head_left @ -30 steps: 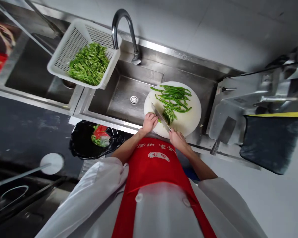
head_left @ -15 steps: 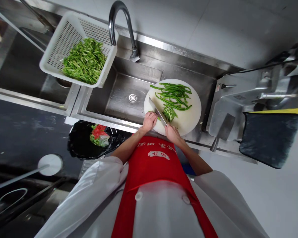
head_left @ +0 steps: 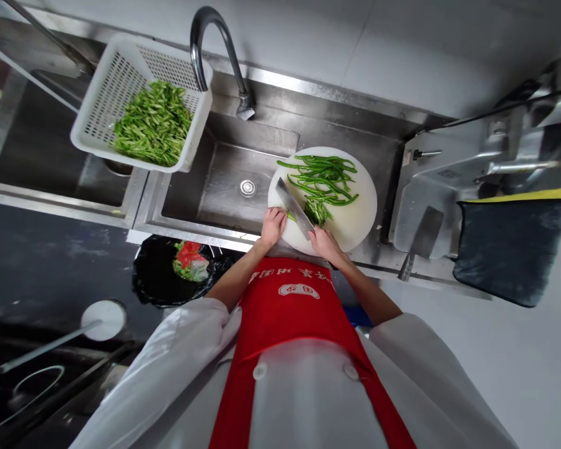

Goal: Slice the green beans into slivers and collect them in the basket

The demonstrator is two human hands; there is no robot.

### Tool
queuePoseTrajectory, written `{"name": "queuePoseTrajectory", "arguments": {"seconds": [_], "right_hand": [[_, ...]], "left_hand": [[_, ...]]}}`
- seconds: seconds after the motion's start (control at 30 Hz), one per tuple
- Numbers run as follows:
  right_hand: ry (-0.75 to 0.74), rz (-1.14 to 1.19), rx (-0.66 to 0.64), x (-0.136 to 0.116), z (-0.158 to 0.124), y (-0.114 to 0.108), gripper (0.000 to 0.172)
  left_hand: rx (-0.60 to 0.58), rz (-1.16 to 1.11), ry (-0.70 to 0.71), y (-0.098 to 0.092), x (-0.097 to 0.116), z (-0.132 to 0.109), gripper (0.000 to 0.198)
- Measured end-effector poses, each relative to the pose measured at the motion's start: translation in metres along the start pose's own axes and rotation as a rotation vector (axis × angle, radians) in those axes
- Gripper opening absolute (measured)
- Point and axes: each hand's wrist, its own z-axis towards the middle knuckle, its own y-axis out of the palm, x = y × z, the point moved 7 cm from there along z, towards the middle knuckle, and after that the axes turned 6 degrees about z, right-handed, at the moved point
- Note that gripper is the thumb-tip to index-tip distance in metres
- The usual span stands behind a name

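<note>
My right hand [head_left: 325, 242] is wrapped round the handle of a broad kitchen knife [head_left: 290, 202]. Its blade slants up and left across a round white cutting board [head_left: 358, 227]. At the board's left edge, my left hand [head_left: 273, 226] has its fingers curled down on a green chili pepper [head_left: 290, 216], of which only a short end shows beside the blade. A small heap of sliced green pieces [head_left: 318, 211] lies just right of the knife. Behind it, several long whole green chili peppers [head_left: 325, 174] are spread over the far side of the board.
The board rests over the right part of a steel sink [head_left: 229, 206]. A white basket [head_left: 91, 134] of cut green pieces stands left of the tap [head_left: 237, 68]. Below are a black-lined bin [head_left: 152, 274] and, at right, a cleaver [head_left: 427, 231] and a dark cloth [head_left: 505, 255].
My left hand has shifted slightly left, away from the blade. The knife has tilted, so more of its flat face shows. The whole view has moved a little.
</note>
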Motion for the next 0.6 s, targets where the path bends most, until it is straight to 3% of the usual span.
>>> {"name": "queuePoseTrajectory", "arguments": {"seconds": [0.17,0.33,0.5,0.6], "right_hand": [[0.004,-0.054,0.011,-0.001,-0.013,-0.002,0.040],[-0.029,-0.053,-0.013,-0.015,-0.001,0.003,0.039],[-0.009,-0.071,-0.019,0.010,-0.009,-0.002,0.039],[0.019,-0.073,-0.022,0.026,-0.020,-0.001,0.039]], "left_hand": [[-0.044,-0.006,0.020,0.003,0.001,0.001,0.028],[-0.040,-0.012,0.009,0.003,0.002,0.000,0.028],[-0.142,-0.094,0.168,0.015,0.021,-0.008,0.026],[-0.099,-0.107,0.153,0.015,0.022,-0.012,0.025]]}}
